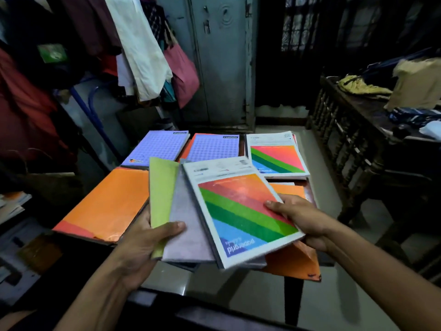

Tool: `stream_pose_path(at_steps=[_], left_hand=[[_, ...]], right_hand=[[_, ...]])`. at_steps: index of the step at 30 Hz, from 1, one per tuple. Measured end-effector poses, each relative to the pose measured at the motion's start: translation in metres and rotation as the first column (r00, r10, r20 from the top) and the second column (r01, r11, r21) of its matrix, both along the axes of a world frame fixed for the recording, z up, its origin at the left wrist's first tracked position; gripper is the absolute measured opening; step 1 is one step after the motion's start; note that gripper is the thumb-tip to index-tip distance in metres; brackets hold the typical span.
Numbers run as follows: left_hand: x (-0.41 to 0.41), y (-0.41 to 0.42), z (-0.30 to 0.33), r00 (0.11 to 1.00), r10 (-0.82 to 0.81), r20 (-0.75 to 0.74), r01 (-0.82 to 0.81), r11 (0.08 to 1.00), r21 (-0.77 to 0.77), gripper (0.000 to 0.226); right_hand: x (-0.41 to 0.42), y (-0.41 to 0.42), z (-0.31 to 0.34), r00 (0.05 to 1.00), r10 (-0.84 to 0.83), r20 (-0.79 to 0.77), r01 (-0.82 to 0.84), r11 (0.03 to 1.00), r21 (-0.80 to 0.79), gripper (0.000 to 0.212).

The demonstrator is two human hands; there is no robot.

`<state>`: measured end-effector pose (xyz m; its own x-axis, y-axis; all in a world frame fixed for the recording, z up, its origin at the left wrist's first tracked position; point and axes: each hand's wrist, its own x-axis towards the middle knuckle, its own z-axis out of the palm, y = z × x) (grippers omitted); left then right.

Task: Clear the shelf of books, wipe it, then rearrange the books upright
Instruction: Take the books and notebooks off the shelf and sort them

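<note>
Both hands hold a fanned stack of notebooks above a small table (310, 187). On top is a rainbow-striped notebook (241, 211), with a grey notebook (188, 225) and a lime-green one (160, 187) beneath it. My left hand (143, 237) grips the stack's left side, thumb on the grey cover. My right hand (298, 218) grips the striped notebook's right edge. Lying flat on the table are an orange book (107, 204), two purple grid notebooks (157, 146) (214, 146), another striped notebook (276, 156) and an orange cover (293, 263) under the stack.
Clothes (138, 44) hang at the back left beside a grey metal cupboard (219, 63). A dark wooden table (358, 139) with cloth and clutter stands on the right. More books and papers (14, 204) lie at the left edge. Pale floor tiles (329, 192) show around the table.
</note>
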<state>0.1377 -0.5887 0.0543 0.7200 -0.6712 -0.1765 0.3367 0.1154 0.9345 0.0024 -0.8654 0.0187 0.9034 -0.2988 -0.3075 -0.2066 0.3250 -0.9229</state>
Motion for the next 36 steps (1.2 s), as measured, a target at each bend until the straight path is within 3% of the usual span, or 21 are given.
stream_pose_path(at_steps=[4,6,9,11,14,16,18,19,22,23,25,26,28,32,36], left_hand=[[0.012,0.014,-0.002,0.992,0.106,0.065,-0.111,0.991,0.074,0.051],[0.019,0.024,0.000,0.985,0.154,0.075,-0.161,0.983,0.091,0.050],[0.034,0.044,0.006,0.970,0.220,0.108,-0.229,0.970,0.083,0.048],[0.042,0.055,0.011,0.963,0.245,0.112,-0.252,0.966,0.060,0.048],[0.044,0.066,0.016,0.959,0.253,0.132,-0.259,0.965,0.031,0.042],[0.043,0.071,0.016,0.955,0.257,0.147,-0.265,0.963,0.040,0.041],[0.044,0.077,0.013,0.950,0.273,0.152,-0.283,0.958,0.050,0.047],[0.045,0.081,0.011,0.946,0.286,0.156,-0.298,0.953,0.059,0.049],[0.051,0.098,0.007,0.924,0.340,0.174,-0.361,0.927,0.105,0.046],[0.053,0.105,0.007,0.920,0.346,0.184,-0.371,0.920,0.123,0.045],[0.057,0.122,0.007,0.909,0.361,0.209,-0.394,0.907,0.150,0.050],[0.058,0.131,0.008,0.900,0.377,0.219,-0.413,0.897,0.156,0.050],[0.062,0.146,0.007,0.881,0.405,0.243,-0.450,0.877,0.170,0.038],[0.062,0.172,-0.002,0.845,0.488,0.220,-0.525,0.834,0.167,0.029],[0.062,0.182,-0.008,0.837,0.527,0.146,-0.543,0.832,0.115,0.044]], right_hand=[[-0.019,-0.005,-0.008,0.982,-0.180,-0.051,0.182,0.983,0.023,0.028],[-0.033,-0.010,-0.007,0.973,-0.199,-0.116,0.186,0.976,-0.116,0.020],[-0.048,-0.021,-0.003,0.950,-0.152,-0.274,0.013,0.893,-0.450,0.022],[-0.049,-0.028,0.002,0.894,-0.155,-0.421,-0.190,0.720,-0.667,0.035],[-0.041,-0.027,0.014,0.777,-0.226,-0.588,-0.475,0.403,-0.782,0.061],[-0.038,-0.024,0.025,0.711,-0.341,-0.614,-0.624,0.095,-0.775,0.071],[-0.029,-0.018,0.035,0.750,-0.384,-0.538,-0.613,-0.098,-0.784,0.072],[-0.020,-0.013,0.038,0.809,-0.329,-0.487,-0.544,-0.108,-0.832,0.068],[0.020,0.020,0.037,0.947,0.046,-0.319,-0.322,0.112,-0.940,0.044],[0.038,0.034,0.032,0.940,0.156,-0.304,-0.319,0.086,-0.944,0.037],[0.072,0.061,0.018,0.891,0.289,-0.350,-0.314,-0.164,-0.935,0.026],[0.087,0.070,0.011,0.880,0.290,-0.377,-0.295,-0.289,-0.911,0.023],[0.107,0.076,0.003,0.890,0.240,-0.388,-0.272,-0.402,-0.874,0.025],[0.124,0.053,-0.008,0.909,0.217,-0.357,-0.265,-0.360,-0.894,0.029],[0.148,0.019,-0.010,0.842,0.222,-0.491,-0.400,-0.354,-0.845,0.079]])
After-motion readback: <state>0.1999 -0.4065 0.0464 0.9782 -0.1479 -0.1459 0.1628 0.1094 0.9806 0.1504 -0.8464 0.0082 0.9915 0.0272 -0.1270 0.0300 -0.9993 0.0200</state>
